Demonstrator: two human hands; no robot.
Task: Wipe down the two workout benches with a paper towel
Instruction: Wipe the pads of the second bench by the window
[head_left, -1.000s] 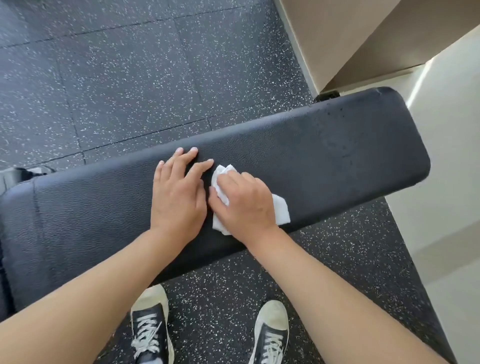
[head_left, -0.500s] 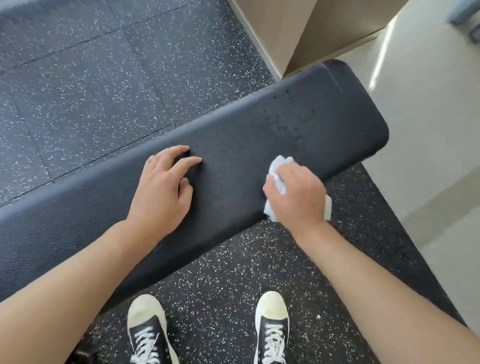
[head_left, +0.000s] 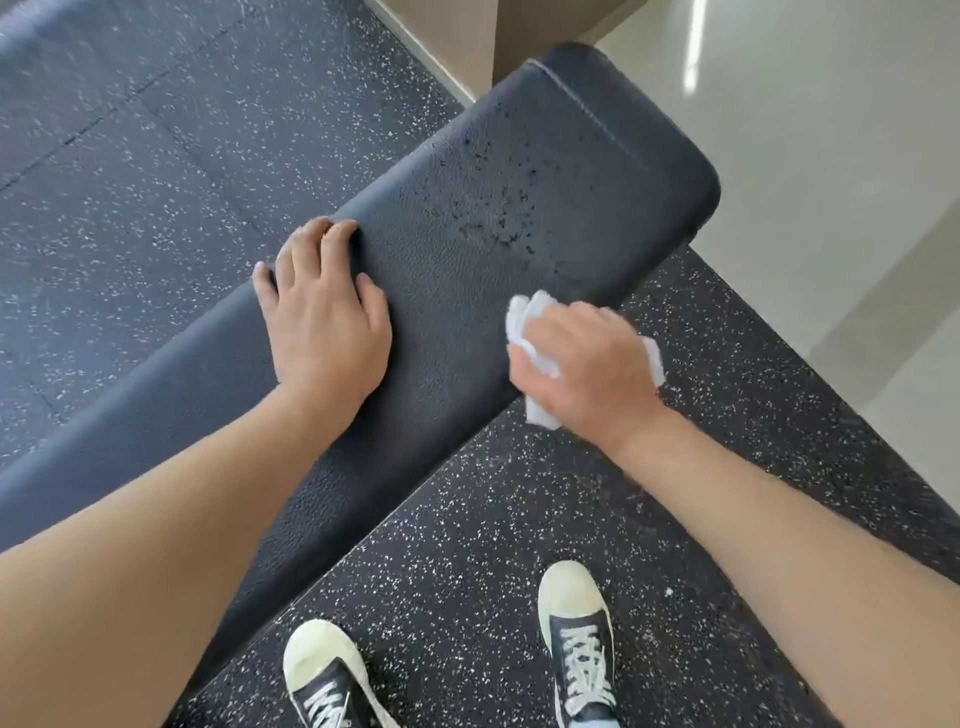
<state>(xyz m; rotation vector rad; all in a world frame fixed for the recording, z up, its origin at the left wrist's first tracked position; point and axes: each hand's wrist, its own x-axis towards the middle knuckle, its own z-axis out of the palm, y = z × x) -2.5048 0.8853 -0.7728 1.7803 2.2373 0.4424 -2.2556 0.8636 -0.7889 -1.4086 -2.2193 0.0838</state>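
Here, the black padded bench (head_left: 467, 270) runs diagonally from the lower left to the upper right of the head view, over a dark speckled rubber floor (head_left: 156, 156). The left hand (head_left: 324, 317) lies palm-down on the pad, thumb on the top surface, fingers curled over the far edge. The right hand (head_left: 587, 364) grips a crumpled white paper towel (head_left: 524, 317) and presses it against the near edge of the pad, to the right of the left hand and clearly apart from it. Parts of the towel protrude past the fingertips, below the palm and beside the wrist. A patch of dark droplets (head_left: 498, 208) sits on the pad surface beyond the towel, toward the rounded end of the bench. That end lies close to a beige wall corner (head_left: 447, 36) and a pale smooth floor (head_left: 831, 182). Two black lace-up sneakers (head_left: 576, 639) with light toe caps stand on the rubber floor beside the near side of the bench. Only one bench is in view.
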